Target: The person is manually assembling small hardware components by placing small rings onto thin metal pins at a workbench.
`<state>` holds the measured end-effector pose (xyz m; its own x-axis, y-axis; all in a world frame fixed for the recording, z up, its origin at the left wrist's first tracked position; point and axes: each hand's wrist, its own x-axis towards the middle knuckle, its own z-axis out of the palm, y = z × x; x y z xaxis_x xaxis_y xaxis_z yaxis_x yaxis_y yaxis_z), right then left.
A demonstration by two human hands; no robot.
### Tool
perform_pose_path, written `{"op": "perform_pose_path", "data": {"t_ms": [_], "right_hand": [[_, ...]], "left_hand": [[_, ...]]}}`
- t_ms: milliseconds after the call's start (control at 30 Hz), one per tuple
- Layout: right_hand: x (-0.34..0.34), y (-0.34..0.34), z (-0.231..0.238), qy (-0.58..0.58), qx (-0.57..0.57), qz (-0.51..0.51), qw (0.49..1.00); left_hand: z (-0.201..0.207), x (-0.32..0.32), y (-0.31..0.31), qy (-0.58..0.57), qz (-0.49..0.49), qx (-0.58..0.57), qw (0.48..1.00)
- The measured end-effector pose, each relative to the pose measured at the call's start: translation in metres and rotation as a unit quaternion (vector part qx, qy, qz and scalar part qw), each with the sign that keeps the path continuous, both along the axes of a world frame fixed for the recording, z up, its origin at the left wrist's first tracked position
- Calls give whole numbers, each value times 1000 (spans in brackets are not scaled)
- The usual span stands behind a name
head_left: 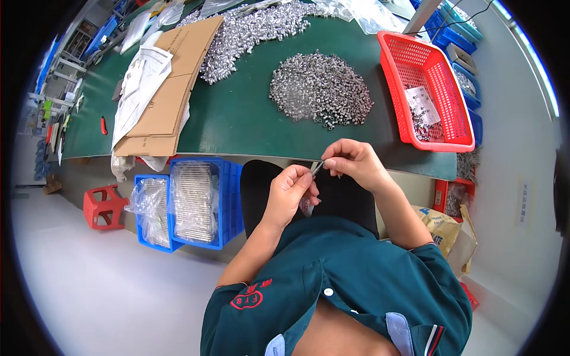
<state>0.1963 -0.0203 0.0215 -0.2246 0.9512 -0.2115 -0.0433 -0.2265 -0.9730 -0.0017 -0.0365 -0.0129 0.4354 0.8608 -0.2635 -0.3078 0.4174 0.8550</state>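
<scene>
Just over the near table edge, in front of my body, my two hands meet. My left hand (294, 191) is closed in a pinch on the lower end of a small, thin, greyish piece (318, 168), whose exact kind is too small to make out. Thumb and index finger of my right hand (358, 164) are closed at the upper end of that same piece. Beyond them on the green table (237, 127) lies a heap of small metal ring-like parts (320, 89). A larger pile of shiny metal parts (255, 32) spreads farther back.
To the right stands a red perforated basket (401, 118) with some small parts and a paper slip inside. Flattened cardboard (172, 89) and papers (139, 89) cover the table's left. Below are blue crates (228, 204) and a red stool (102, 204). A red cutter (103, 125) lies far left.
</scene>
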Motion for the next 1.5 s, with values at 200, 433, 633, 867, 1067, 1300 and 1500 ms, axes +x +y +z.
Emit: {"op": "perform_pose_path", "data": {"t_ms": [200, 433, 633, 867, 1067, 1300, 1500], "right_hand": [[1, -3, 12, -99, 35, 29, 994], [2, -9, 23, -211, 225, 53, 950], [-7, -16, 23, -182, 132, -8, 974], [0, -14, 32, -221, 303, 45, 926], [1, -10, 40, -203, 311, 95, 924], [-10, -19, 33, -135, 78, 4, 988], [-7, -15, 27, -20, -14, 9, 1000]], "left_hand": [[2, -4, -2, 58, -13, 20, 998], [5, -7, -5, 46, -34, 9, 998], [17, 3, -11, 198, 35, 188, 961], [13, -7, -6, 53, -35, 44, 997], [19, -11, -5, -77, -114, -66, 988], [17, 2, -12, 308, 96, 435, 840], [15, 5, -18, 172, 69, 214, 959]]}}
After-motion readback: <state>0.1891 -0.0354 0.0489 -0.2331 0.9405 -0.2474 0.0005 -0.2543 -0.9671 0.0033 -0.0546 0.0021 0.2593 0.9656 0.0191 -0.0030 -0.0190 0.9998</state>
